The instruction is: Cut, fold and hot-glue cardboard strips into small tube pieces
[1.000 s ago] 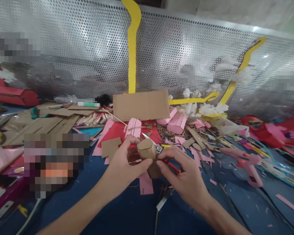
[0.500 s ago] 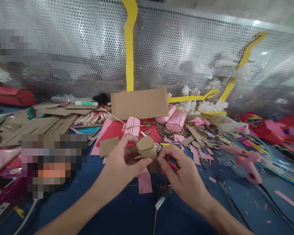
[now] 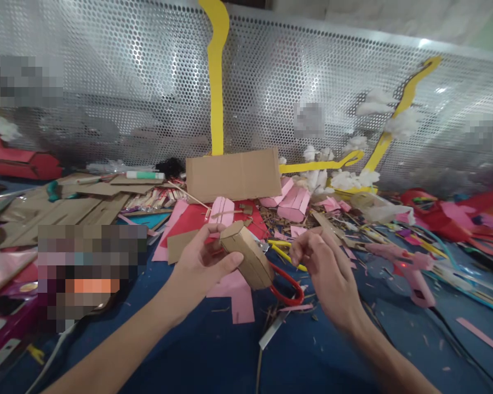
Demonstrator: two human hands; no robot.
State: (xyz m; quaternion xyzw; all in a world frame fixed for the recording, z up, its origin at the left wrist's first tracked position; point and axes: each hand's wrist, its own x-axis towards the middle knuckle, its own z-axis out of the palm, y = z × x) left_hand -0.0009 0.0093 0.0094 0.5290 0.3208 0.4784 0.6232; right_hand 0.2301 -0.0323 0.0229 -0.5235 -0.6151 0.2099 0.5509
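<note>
A small box folded from brown cardboard (image 3: 248, 257), with dark lines along its edges, is tilted in my left hand (image 3: 201, 260). My left thumb presses its near side and the fingers go behind it. My right hand (image 3: 326, 268) hovers to the right, apart from the box, its fingers loosely bent and nothing visible in them. Between the box and my right hand lie red-handled scissors (image 3: 290, 301), their blades partly hidden behind the box. A yellow-handled tool (image 3: 287, 255) lies just beyond. Pink paper (image 3: 242, 306) lies under the box.
A pink glue gun (image 3: 413, 276) lies on the blue table at the right, with a black cable. A metal blade (image 3: 271, 334) lies near the front. Behind stand a cardboard box (image 3: 232, 175) and a perforated metal panel (image 3: 148, 82). Cardboard sheets (image 3: 66, 216) are piled at the left.
My right hand has let go of the cardboard box and moved right. The box has turned in my left hand, showing a long side, and the red scissor handles are now uncovered.
</note>
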